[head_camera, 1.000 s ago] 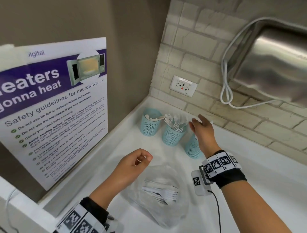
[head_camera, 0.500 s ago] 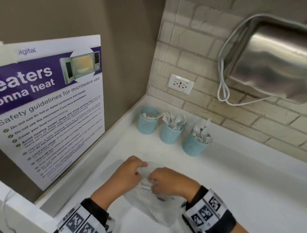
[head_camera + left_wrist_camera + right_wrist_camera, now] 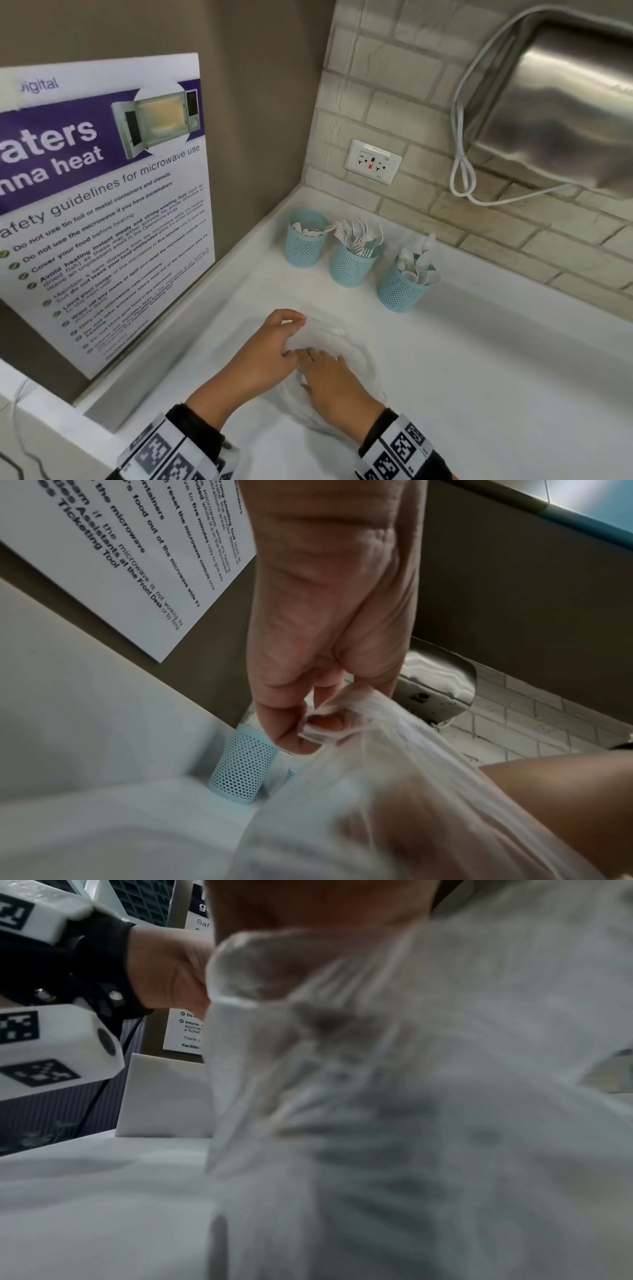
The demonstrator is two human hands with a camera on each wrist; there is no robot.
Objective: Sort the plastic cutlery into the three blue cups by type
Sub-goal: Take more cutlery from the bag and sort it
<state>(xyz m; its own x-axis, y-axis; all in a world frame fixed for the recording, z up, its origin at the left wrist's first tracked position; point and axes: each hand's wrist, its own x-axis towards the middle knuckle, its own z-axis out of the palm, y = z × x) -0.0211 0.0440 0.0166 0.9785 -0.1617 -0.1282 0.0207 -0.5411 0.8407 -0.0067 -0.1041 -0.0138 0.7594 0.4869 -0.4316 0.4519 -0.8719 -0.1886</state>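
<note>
Three blue mesh cups stand in a row by the back wall: the left cup [image 3: 306,245] holds flat white pieces, the middle cup [image 3: 352,267] forks, the right cup [image 3: 400,293] spoons. A clear plastic bag [image 3: 346,342] lies on the white counter [image 3: 479,394] in front of them. My left hand [image 3: 298,319] pinches the bag's edge; the left wrist view shows that left hand [image 3: 318,723] with film bunched between thumb and finger, and the left cup [image 3: 244,767] behind. My right hand [image 3: 310,361] is inside the bag, fingertips hidden. Blurred bag film [image 3: 411,1096] fills the right wrist view.
A microwave safety poster [image 3: 102,212] leans on the left wall. A wall socket [image 3: 372,161] sits above the cups, and a steel appliance [image 3: 561,102] with a white cable [image 3: 462,178] hangs at the upper right. Bare counter stretches to the right of the bag.
My right hand left the spoon cup, came back to the bag and has gone inside it. My left hand has taken hold of the bag's edge.
</note>
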